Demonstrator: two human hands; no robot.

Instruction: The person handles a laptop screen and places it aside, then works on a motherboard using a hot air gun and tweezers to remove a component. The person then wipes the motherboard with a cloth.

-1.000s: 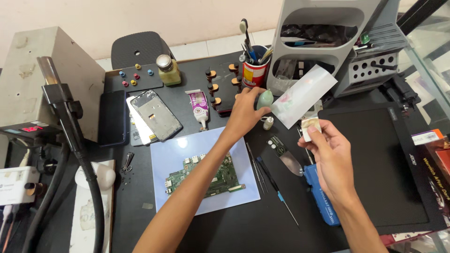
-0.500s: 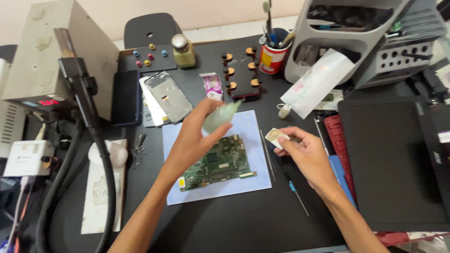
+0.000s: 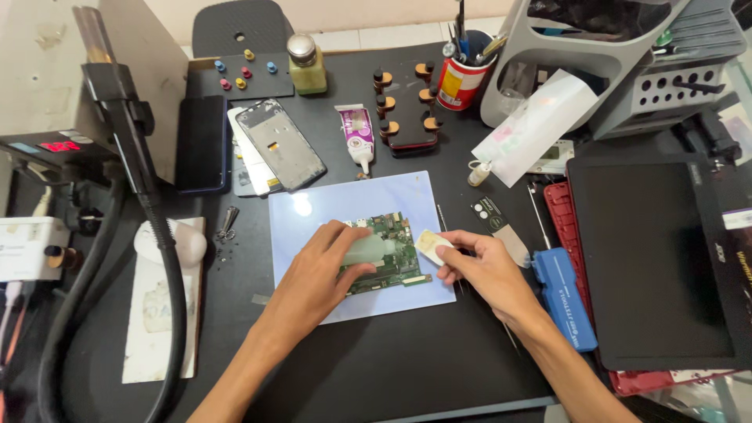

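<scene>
While a closed dark laptop (image 3: 658, 258) lies at the right of the black table (image 3: 392, 376), the green circuit board (image 3: 388, 254) rests on a pale blue mat (image 3: 313, 211), the left hand (image 3: 325, 266) clasping a small translucent bottle (image 3: 364, 251) over it and the right hand (image 3: 486, 270) pinching a small cream pad (image 3: 429, 245).

Worktop (image 3: 407, 376): mat (image 3: 313, 211) at centre, circuit board (image 3: 392, 258) on it. Glue tube (image 3: 359, 137) at 12 o'clock of mat; phone frame (image 3: 280, 145) at 11; pen cup (image 3: 458, 78) at 1. Laptop (image 3: 650, 258) at 3 o'clock, screwdriver case (image 3: 564, 298) between it and mat. Hot-air station (image 3: 47, 78) at 10.
</scene>
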